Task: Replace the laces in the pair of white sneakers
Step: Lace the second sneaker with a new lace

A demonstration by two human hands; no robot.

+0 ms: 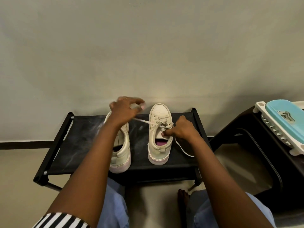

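Two white sneakers stand side by side on a low black rack point(79, 134), toes toward the wall. The right sneaker point(159, 145) has a white lace point(143, 121) through its upper eyelets. One lace end runs left, taut, into my left hand point(125, 111), which is raised above the left sneaker point(120, 155) and pinches it. My right hand point(182, 129) presses on the right sneaker's tongue with the thumb at the opening. The other lace end point(184, 149) trails loose on the rack under my right wrist. The left sneaker shows no lace.
The rack stands against a plain wall. At the right is a black stool point(256, 145) carrying a white and teal plastic basket point(283, 122). My knees in blue trousers and a bare foot point(182, 198) are on the floor in front of the rack.
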